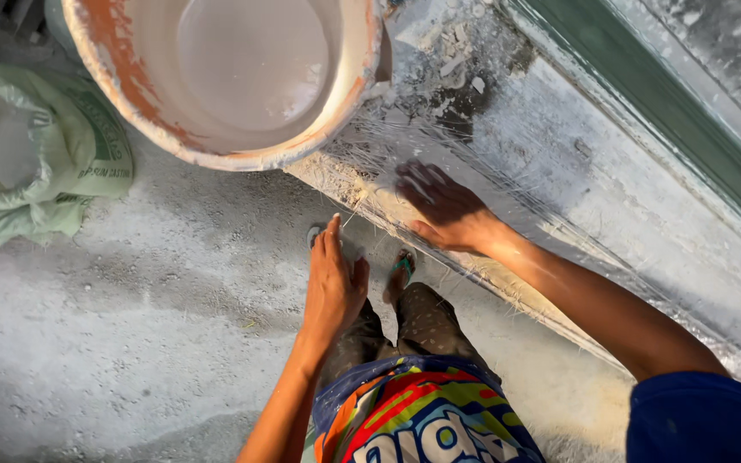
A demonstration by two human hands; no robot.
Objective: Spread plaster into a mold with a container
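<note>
Pressing flat on a white plaster slab [559, 171], the right hand [443, 210] lies palm down with its fingers spread wide, and it grips nothing; thin pale fibres [370, 184] lie across the slab under and around the fingers. The slab runs diagonally from the upper middle to the lower right, and its near edge is rough and crusted. The left hand [332, 283] hangs a little lower, near this edge, open with the fingers straight and close together, the fingertips pointing up toward the slab; it holds nothing, and I cannot tell if the tips touch the edge. Just above both hands stands a big round bucket [130, 94], white inside with orange stains on the rim, and it rests against the end of the slab. At the left lies a crumpled green sack [36, 163] on the dusty concrete floor [130, 326]. Below the hands, the person's feet in flip-flops [402, 267] stand beside the slab.
</note>
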